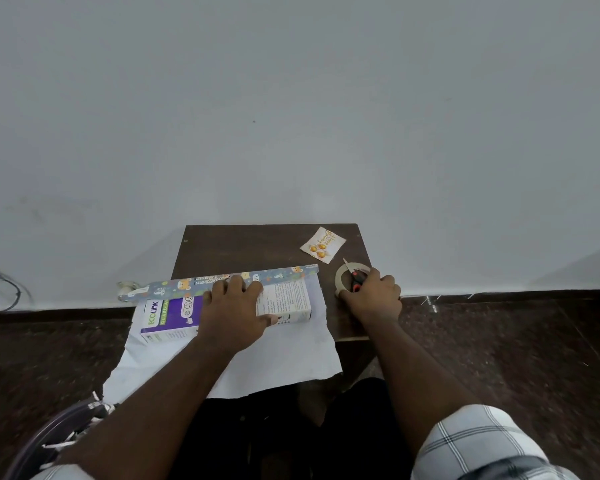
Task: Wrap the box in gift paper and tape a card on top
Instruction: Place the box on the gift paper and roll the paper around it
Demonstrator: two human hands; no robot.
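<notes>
Nearest, white-backed gift paper [274, 358] spread over small dark table [243, 247], box [284, 299] at centre frame, far flap folded over. Left hand [234, 306] flat, pinning flap; right hand [371, 296] closed around tape roll [342, 277] and scissors [355, 277]. Probably first-seam step: next, cut tape; card [323, 244] waiting upper right.

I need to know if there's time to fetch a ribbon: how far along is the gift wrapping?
Early. Done: the box lies on the gift paper, far edge folded over it. In hand: the left hand pins that fold while the right hand is on the scissors and tape roll. Left: taping, closing the near side and ends, attaching the card.
</notes>
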